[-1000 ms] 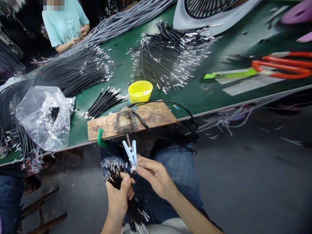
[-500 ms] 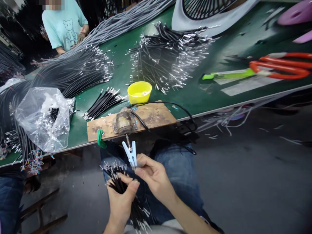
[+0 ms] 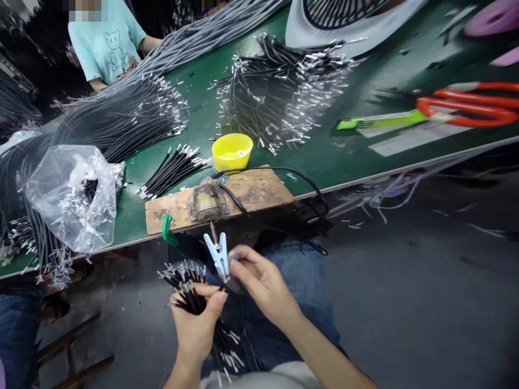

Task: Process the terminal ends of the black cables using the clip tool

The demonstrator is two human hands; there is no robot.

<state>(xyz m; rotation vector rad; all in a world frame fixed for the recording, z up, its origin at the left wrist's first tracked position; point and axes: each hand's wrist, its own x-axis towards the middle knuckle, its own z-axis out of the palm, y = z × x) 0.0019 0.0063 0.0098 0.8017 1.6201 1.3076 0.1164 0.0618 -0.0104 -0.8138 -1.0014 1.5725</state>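
My left hand (image 3: 197, 327) is wrapped round a bundle of short black cables (image 3: 188, 289) with silvery ends, above my lap. One cable tip sticks out past its thumb toward the light-blue clothespin (image 3: 219, 255). That clothespin hangs on the metal shaft of a small motor (image 3: 207, 201) fixed to a wooden board (image 3: 259, 190). My right hand (image 3: 261, 281) is just right of the clothespin, thumb and forefinger pinched together; what they hold, if anything, is too small to make out.
On the green table (image 3: 194, 113) are a yellow bowl (image 3: 232, 153), a clear plastic bag (image 3: 71, 197), cable piles (image 3: 170, 172), orange-handled scissors (image 3: 466, 108) and a fan (image 3: 357, 21). A green clamp (image 3: 168, 229) grips the board. Another person (image 3: 107, 48) is across the table.
My left hand has moved slightly left with the bundle. My right hand has shifted a little up and right, its fingertips now beside the clothespin. The other person's arm has reached out over the grey cables.
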